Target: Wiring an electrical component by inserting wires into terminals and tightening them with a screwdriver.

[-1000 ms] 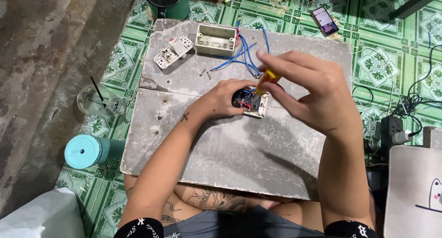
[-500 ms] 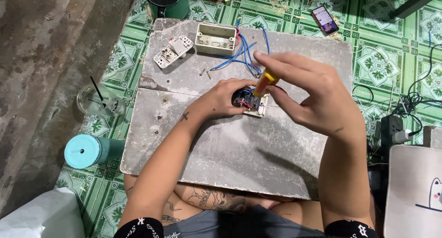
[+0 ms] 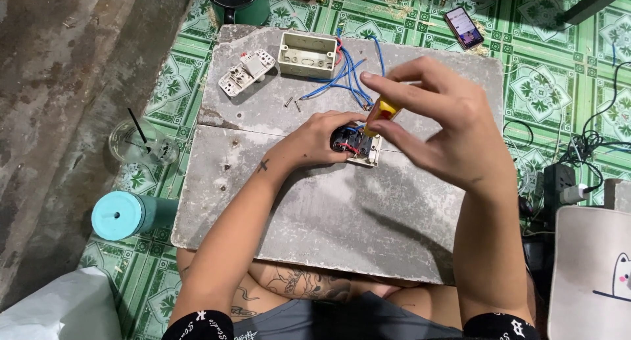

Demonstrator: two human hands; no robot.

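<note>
A grey stone slab (image 3: pixel 342 215) lies on the green tiled floor. My left hand (image 3: pixel 315 139) presses a small switch unit (image 3: pixel 358 148) with dark wiring down on the slab. My right hand (image 3: pixel 434 126) pinches the yellow handle of a screwdriver (image 3: pixel 381 113), its tip down into the switch unit. Blue wires (image 3: pixel 348 77) run from the unit to a cream wall box (image 3: pixel 307 52) at the slab's far edge. A white switch plate (image 3: pixel 246 72) lies left of the box. Two small screws (image 3: pixel 293 104) rest between them.
A clear cup with a black straw (image 3: pixel 141 143) and a teal tumbler (image 3: pixel 125 215) stand left of the slab. A phone (image 3: pixel 464 27) lies at the far right. A power strip and cables (image 3: pixel 565 182) sit right, with a cream cushion (image 3: pixel 591 274) near them.
My right hand has turned slightly on the screwdriver handle, fingers shifting. My left hand and the switch unit stay in place.
</note>
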